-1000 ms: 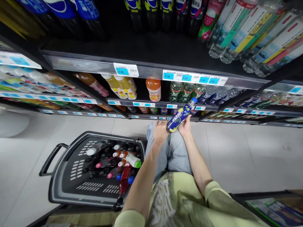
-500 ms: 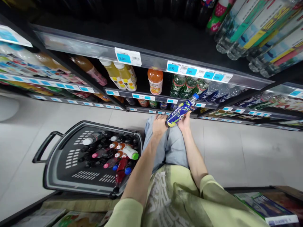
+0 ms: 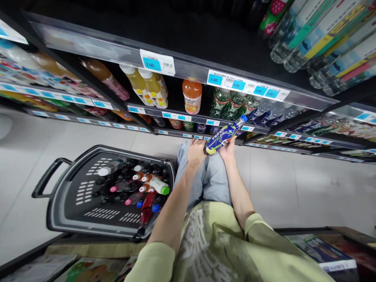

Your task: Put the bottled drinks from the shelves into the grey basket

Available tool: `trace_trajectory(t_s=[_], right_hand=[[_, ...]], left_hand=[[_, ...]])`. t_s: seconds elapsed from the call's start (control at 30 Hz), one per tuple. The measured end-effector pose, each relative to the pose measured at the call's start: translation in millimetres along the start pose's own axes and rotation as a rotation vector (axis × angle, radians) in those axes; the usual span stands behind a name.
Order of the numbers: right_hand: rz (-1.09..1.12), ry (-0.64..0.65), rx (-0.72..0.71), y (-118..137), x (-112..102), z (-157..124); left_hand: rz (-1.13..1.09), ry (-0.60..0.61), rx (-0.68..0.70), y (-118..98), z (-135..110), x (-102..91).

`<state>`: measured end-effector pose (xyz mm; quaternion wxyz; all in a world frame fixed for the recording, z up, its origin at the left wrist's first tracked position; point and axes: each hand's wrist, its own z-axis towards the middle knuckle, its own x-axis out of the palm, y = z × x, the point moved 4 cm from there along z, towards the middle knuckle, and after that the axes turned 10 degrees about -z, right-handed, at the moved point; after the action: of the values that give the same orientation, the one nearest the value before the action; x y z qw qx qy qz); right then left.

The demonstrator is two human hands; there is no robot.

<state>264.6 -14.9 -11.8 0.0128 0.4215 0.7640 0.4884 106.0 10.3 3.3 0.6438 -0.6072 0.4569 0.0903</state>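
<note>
A Pepsi bottle (image 3: 221, 138) with a blue cap and a blue, yellow-green label lies slanted above my knees, cap end toward the shelf. My right hand (image 3: 228, 149) is closed around its side from below. My left hand (image 3: 196, 152) is at the bottle's base, fingers bent; its thumb is hidden. Left of my legs stands a dark grey shopping basket (image 3: 66, 213) with several bottles inside. Among them are a red-drink bottle (image 3: 147, 207) and a white bottle with a green cap (image 3: 159, 185).
The shelf ahead holds green glass-like bottles (image 3: 221, 102), an orange drink bottle (image 3: 192, 97) and yellow drink bottles (image 3: 154, 92). Price tags (image 3: 158, 62) line its edges. Large clear water bottles (image 3: 305, 35) stand upper right. Behind me is a low display (image 3: 88, 248) with packages.
The view has shifted slightly, so basket and shelves sit a little further left. Both hands keep the Pepsi bottle in nearly the same pose.
</note>
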Motion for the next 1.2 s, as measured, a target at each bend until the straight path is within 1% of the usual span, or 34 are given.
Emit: trace_trajectory(t_s=[0.2, 0.33, 0.5, 0.63, 0.7, 0.9, 1.0, 1.2], right_hand=[[-0.008, 0.016, -0.012, 0.6, 0.1, -0.8], [-0.014, 0.039, -0.053, 3.4, 1.8, -1.9], [-0.022, 0.037, -0.014, 4.0, 3.5, -4.8], [0.054, 0.171, -0.072, 11.6, 10.6, -11.5], [0.089, 0.208, -0.078, 15.1, 12.2, -15.0], [0.141, 0.145, -0.026, 16.0, 8.4, -15.2], [0.138, 0.139, -0.039, 15.4, 9.1, -11.7], [0.048, 0.12, -0.078, 13.1, 10.3, -7.5]], left_hand=[[-0.011, -0.005, -0.004, 0.1, -0.5, -0.4], [-0.018, -0.016, 0.008, 0.5, 0.0, 0.5], [-0.007, -0.027, 0.009, 1.6, 0.4, 2.2], [0.007, -0.043, 0.01, 1.7, 0.6, 2.5], [0.014, -0.05, 0.013, 1.3, 0.9, 2.1], [0.019, -0.044, 0.004, 0.4, 1.9, 1.1], [0.013, -0.048, 0.005, 0.4, 2.0, 0.9], [0.004, -0.049, 0.0, 0.7, 1.8, 1.1]])
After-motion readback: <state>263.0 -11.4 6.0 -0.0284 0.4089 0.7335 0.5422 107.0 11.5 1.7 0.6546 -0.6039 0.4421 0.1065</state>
